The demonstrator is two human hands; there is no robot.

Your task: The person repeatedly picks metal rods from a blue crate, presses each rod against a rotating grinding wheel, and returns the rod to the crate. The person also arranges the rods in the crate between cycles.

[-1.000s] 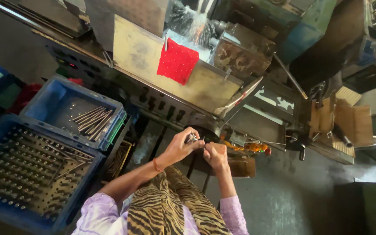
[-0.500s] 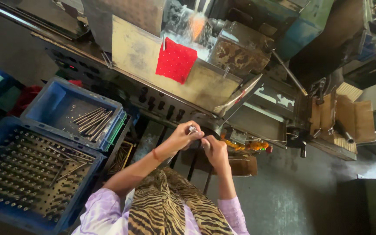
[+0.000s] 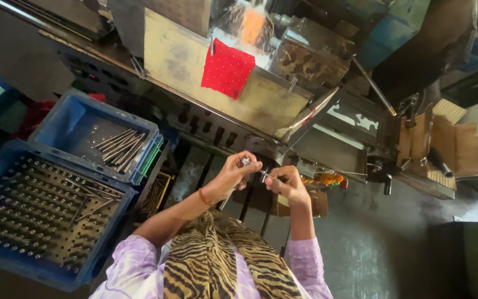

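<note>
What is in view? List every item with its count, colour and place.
rods: several, grey, in the upper blue crate
crates: two, blue, left
rack: one, dark, filled with pins, in the lower crate
cloth: one, red, clipped to the machine
machine: one, grey metal, top centre
cardboard: brown, right
pin: one, silver, between the hands
left hand: pinching the pin
right hand: beside it, holding a thin piece

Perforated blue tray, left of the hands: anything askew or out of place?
Yes. A few metal rods lie loose and slanted across the perforated blue tray instead of standing in its holes. Nothing looks spilled or broken.
</note>
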